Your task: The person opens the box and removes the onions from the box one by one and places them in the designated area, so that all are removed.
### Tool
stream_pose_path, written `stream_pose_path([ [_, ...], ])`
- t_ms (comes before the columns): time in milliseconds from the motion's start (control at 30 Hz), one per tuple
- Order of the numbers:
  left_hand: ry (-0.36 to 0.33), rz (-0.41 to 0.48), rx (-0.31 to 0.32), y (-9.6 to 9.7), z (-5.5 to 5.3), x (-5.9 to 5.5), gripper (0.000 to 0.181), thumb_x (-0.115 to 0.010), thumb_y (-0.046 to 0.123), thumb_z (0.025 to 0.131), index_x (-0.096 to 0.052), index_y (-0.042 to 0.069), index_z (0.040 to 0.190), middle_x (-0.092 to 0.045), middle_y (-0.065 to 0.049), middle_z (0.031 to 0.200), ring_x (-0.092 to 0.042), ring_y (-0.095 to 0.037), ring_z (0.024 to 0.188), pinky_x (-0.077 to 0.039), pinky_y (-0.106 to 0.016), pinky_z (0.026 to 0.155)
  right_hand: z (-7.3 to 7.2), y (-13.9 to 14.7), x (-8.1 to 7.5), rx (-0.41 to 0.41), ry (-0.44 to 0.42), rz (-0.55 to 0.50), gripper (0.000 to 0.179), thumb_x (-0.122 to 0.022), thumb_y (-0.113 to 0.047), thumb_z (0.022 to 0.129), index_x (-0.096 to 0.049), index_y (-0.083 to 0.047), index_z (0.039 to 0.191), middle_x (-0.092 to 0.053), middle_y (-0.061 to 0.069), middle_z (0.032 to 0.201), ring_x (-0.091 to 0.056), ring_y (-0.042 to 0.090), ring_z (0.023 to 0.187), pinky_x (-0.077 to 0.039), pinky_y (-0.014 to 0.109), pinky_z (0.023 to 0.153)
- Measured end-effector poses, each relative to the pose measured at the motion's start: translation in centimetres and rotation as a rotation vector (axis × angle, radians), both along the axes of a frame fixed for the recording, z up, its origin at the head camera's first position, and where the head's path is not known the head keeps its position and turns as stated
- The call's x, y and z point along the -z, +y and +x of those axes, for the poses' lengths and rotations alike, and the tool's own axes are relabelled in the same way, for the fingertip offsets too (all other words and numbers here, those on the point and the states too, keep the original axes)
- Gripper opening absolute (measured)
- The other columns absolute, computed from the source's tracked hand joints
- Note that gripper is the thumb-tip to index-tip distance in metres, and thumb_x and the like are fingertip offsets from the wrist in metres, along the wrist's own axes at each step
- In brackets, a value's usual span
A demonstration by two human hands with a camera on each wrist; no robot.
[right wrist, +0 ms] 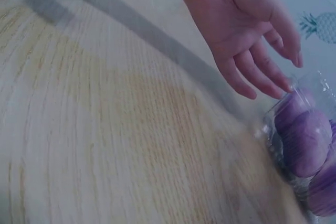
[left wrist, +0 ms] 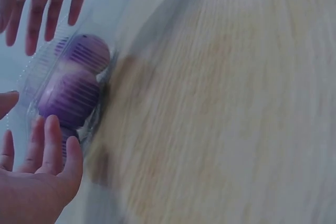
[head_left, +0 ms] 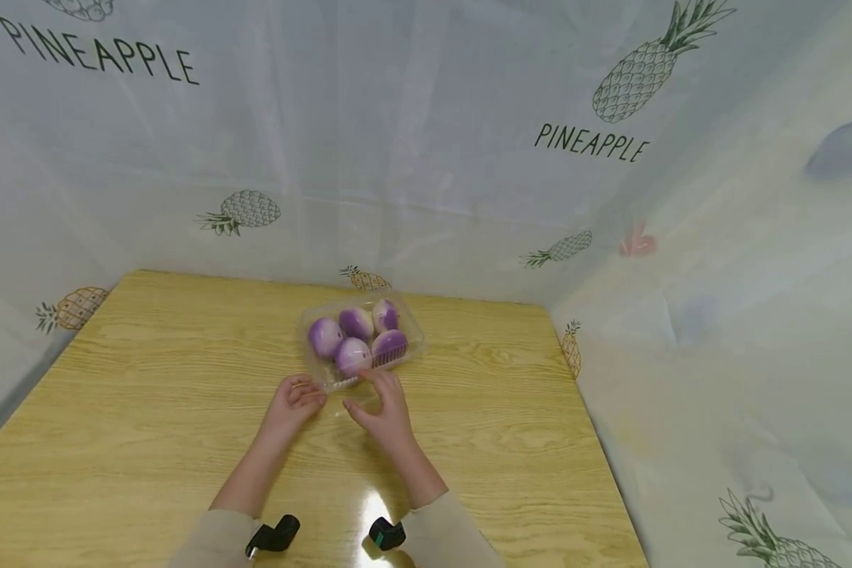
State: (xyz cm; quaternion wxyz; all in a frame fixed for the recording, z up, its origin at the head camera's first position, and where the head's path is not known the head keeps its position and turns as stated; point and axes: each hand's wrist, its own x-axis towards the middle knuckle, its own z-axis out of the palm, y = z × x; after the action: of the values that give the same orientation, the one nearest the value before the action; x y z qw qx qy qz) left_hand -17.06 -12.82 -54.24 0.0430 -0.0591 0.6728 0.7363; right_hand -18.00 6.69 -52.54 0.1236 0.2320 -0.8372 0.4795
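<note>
A clear plastic box (head_left: 413,335) stands on the table, holding several round purple-and-white vegetables (head_left: 353,356) that look like turnips or onions. At its near left corner is my left hand (head_left: 294,409), palm turned inward and fingers loosely bent. My right hand (head_left: 389,414) reaches to the near edge with fingertips right at the rim, thumb and forefinger spread apart. Ribbed plastic covers the purple vegetables (left wrist: 71,95) in the left wrist view, between the fingers of my left hand (left wrist: 39,182) and right hand. The right wrist view shows the box's corner and more purple vegetables (right wrist: 307,142).
The wooden table (head_left: 149,394) ends close behind the box. A pale curtain (head_left: 397,158) printed with pineapples hangs along the back and sides. Dark wrist cameras (head_left: 277,534) sit at both sleeves. Light glares off the near part of the table.
</note>
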Motion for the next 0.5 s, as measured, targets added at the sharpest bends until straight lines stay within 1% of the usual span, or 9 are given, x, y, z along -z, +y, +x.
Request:
stream_pose_path([
  [167,-0.020,0.053,-0.031,0.7,0.6,0.5,0.046,-0.063,0.000,0.092,-0.036,-0.003,0.130,-0.054,-0.022,0.126,-0.061,-0.005,0.096,-0.049,-0.019,0.087,-0.1,-0.2,0.7,0.011,0.081,-0.001,0.046,-0.078,-0.019,0.080,-0.064,-0.007,0.122,-0.063,0.003,0.122,-0.049,0.021,0.118,-0.040,0.043,0.102],
  [233,-0.020,0.075,-0.040,0.9,0.8,0.7,0.044,-0.063,-0.001,0.092,-0.037,-0.003,0.127,-0.056,-0.018,0.122,-0.061,-0.006,0.097,-0.050,-0.021,0.087,-0.1,-0.3,0.9,0.008,0.095,-0.001,0.044,-0.079,-0.018,0.079,-0.066,-0.008,0.120,-0.064,0.002,0.120,-0.049,0.021,0.116,-0.039,0.043,0.102],
  [367,-0.011,0.142,-0.061,1.4,1.3,1.1,0.038,-0.062,-0.003,0.091,-0.039,-0.002,0.121,-0.060,-0.009,0.113,-0.062,-0.008,0.095,-0.051,-0.024,0.086,0.2,-0.4,1.2,-0.004,0.096,0.013,0.041,-0.081,-0.017,0.077,-0.068,-0.009,0.115,-0.065,0.002,0.118,-0.049,0.021,0.115,-0.041,0.042,0.100],
  [500,0.006,0.244,-0.074,1.7,1.6,1.5,0.032,-0.059,-0.009,0.091,-0.039,-0.001,0.115,-0.064,-0.001,0.103,-0.064,-0.009,0.092,-0.052,-0.026,0.083,0.4,-0.5,1.4,-0.015,0.091,0.011,0.038,-0.082,-0.015,0.075,-0.069,-0.008,0.111,-0.065,0.003,0.116,-0.049,0.022,0.113,-0.042,0.041,0.099],
])
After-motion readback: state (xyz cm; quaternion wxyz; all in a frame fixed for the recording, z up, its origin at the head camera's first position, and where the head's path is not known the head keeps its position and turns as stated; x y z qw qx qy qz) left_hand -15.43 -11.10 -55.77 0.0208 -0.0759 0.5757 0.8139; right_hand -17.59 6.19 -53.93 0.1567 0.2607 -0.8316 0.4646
